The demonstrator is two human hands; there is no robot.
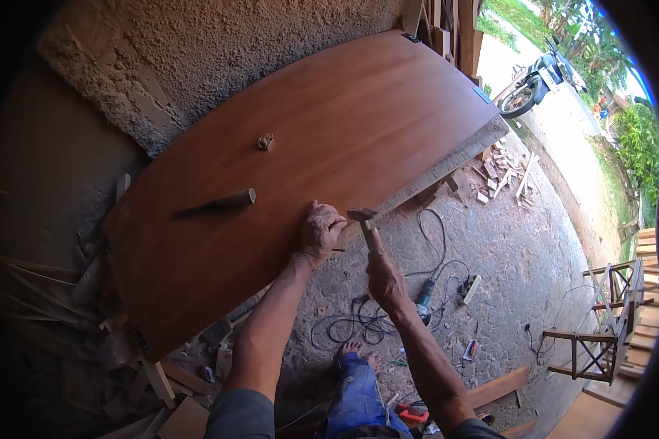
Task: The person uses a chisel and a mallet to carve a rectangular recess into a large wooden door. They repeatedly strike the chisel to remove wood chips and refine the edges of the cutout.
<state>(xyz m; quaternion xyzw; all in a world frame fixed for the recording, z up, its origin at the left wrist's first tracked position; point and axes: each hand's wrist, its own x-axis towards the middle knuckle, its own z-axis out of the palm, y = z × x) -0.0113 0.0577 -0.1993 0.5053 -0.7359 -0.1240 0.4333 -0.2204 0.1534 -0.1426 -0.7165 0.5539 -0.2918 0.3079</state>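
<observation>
A large reddish-brown wooden panel (329,124) lies before me. My left hand (322,232) rests at its near edge, thumb and fingers pinched together; whatever they hold is too small to make out. Just beneath those fingers a small light wood piece (340,242) shows at the edge. My right hand (388,282) grips the handle of a hammer (362,214), whose head is raised close to the left fingers, apart from them. On the panel lie a chisel-like tool (231,200) with a thick round handle and a small heap of what look like nails (265,142).
A teal power tool (424,298), a black cord (362,322) and a power strip (471,290) lie on the floor. Wood offcuts (501,175) are strewn at the right, more scraps (157,380) at lower left. A rough wall (198,51) stands behind; a motorcycle (538,80) is outside.
</observation>
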